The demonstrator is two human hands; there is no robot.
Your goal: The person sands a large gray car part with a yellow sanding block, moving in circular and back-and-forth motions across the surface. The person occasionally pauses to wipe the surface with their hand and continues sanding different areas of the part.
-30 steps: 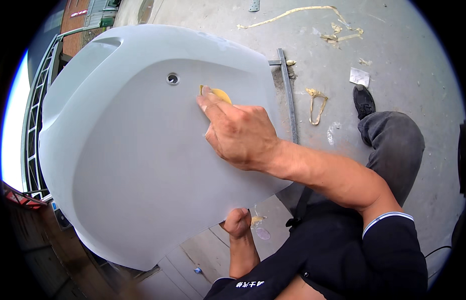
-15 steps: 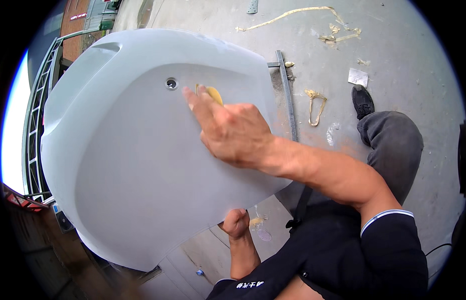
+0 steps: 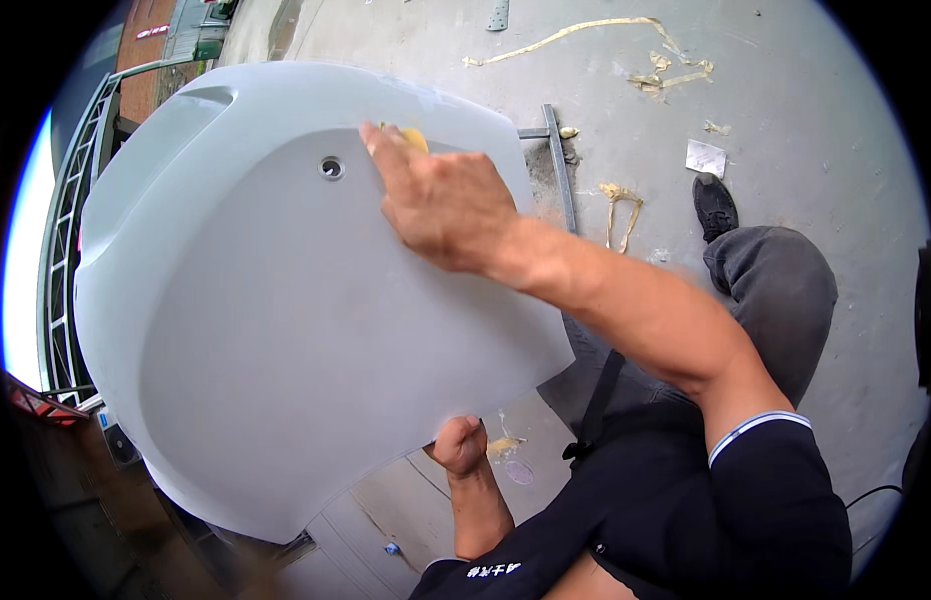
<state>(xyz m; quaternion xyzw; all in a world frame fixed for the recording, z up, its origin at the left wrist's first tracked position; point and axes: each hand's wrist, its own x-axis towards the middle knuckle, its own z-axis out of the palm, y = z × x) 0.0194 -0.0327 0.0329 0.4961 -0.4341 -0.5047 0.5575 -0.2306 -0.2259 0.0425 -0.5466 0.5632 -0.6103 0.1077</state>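
Observation:
A large, smooth, pale grey car body panel [image 3: 285, 320] with a curved rim fills the left and middle of the view. Near its far side is a round hole [image 3: 331, 168]. My right hand [image 3: 450, 205] presses down on the panel's far part, fingers over a yellow pad [image 3: 415, 139] that looks like sandpaper; most of it is hidden under the hand. Down at the near edge, my left hand [image 3: 459, 445] is closed on the panel's rim, its fingertips out of sight beneath.
A metal stand bar [image 3: 560, 165] sticks out beside the panel's right side. Strips of masking tape [image 3: 575, 27] and a white paper piece [image 3: 705, 158] lie on the concrete floor. My shoe [image 3: 715, 205] is at the right. A metal truss [image 3: 70, 240] runs along the far left.
My right hand has slid with the yellow pad away from me, toward the panel's far rim. My left hand keeps its hold on the near edge. The whole view has shifted slightly.

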